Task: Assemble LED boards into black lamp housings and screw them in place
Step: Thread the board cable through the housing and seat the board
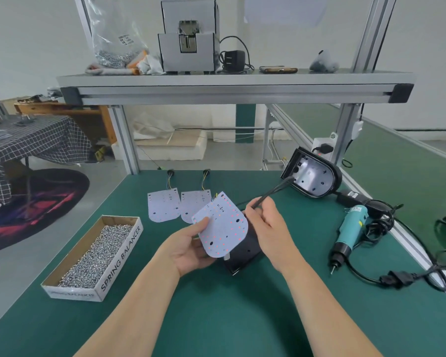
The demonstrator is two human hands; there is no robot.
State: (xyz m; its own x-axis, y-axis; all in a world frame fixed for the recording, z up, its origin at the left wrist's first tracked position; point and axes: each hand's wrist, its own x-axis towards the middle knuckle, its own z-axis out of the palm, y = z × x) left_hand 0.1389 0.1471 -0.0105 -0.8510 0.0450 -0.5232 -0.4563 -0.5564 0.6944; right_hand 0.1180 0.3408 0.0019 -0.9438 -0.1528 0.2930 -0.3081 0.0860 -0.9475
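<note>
My left hand [188,247] pinches a white LED board [222,226] by its lower left edge and holds it tilted above a black lamp housing [242,256] lying on the green mat. My right hand [264,225] pinches a black cable [271,190] just behind the board. Two more white LED boards [164,206] [192,203] with wired connectors lie flat at the back of the mat. A second black lamp housing [312,175] stands tilted at the back right, showing its inside. A teal electric screwdriver [349,231] lies to the right.
A cardboard box of screws [98,256] marked SPRING BALANCER sits at the left. The screwdriver's black power cord and plug [399,278] coil along the right edge. An aluminium frame shelf [234,83] overhead carries a grey machine, a bag of screws and a phone.
</note>
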